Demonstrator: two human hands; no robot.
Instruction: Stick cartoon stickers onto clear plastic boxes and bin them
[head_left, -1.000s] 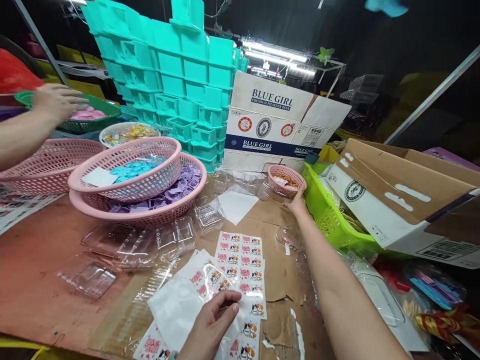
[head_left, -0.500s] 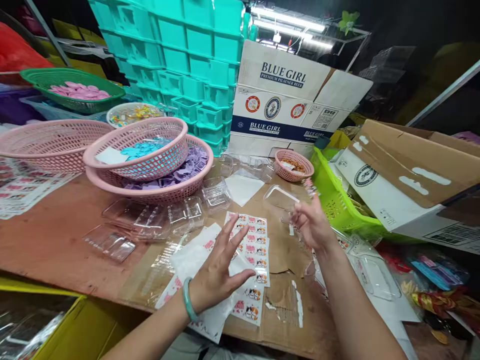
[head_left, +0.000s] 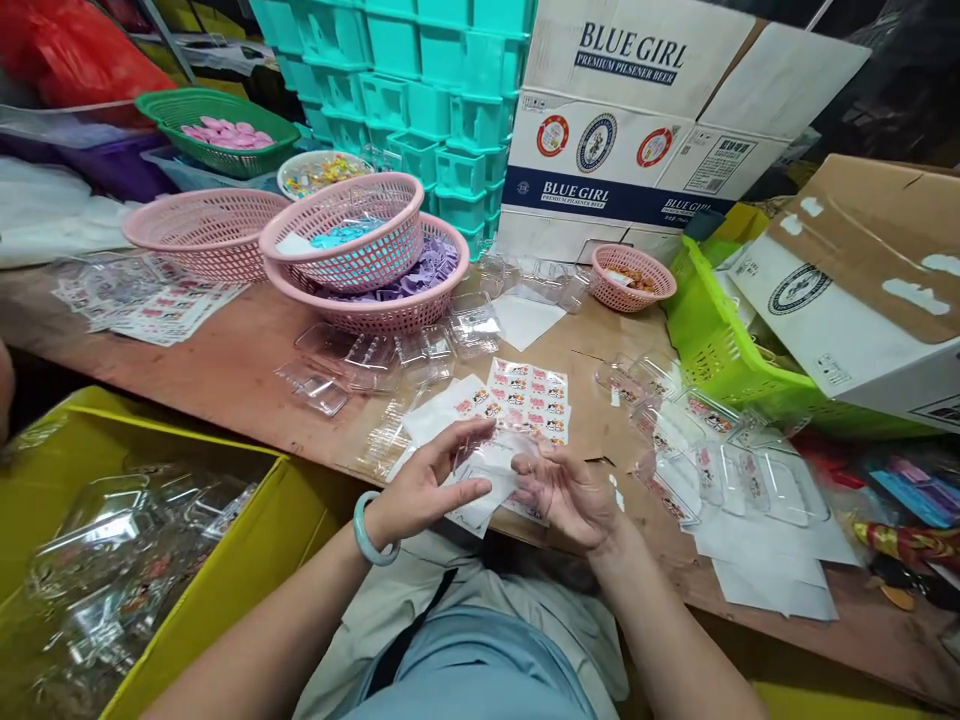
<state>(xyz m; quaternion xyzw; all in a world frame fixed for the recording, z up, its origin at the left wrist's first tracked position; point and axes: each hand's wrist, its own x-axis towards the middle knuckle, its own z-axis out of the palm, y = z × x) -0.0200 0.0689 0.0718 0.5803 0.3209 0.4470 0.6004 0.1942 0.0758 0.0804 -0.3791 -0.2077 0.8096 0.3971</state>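
Between my hands, above the table's front edge, is a clear plastic case point(head_left: 486, 462), its outline faint. My right hand point(head_left: 574, 495) has its bent fingers closed at the case's right end. On the other side, my left hand point(head_left: 424, 485), with a green bangle on the wrist, keeps thumb and fingers apart around the left edge; whether they touch it is hard to see. Just beyond the hands lie sheets of cat stickers point(head_left: 551, 385) with pink and orange-white prints. White paper point(head_left: 435, 408) lies beside and partly under them.
Clear cases point(head_left: 367, 355) lie left of the stickers, and stickered ones point(head_left: 750, 475) at right. Pink baskets point(head_left: 360, 312) hold blue and purple pieces. A yellow bin point(head_left: 300, 490) of clear cases stands front left. A lime basket point(head_left: 712, 350) and beer carton point(head_left: 600, 150) border the back.
My right hand has come back leftward and toward my body with a clear plastic case. My left hand has moved close to it. The view has tilted down, showing my lap and the yellow bin.
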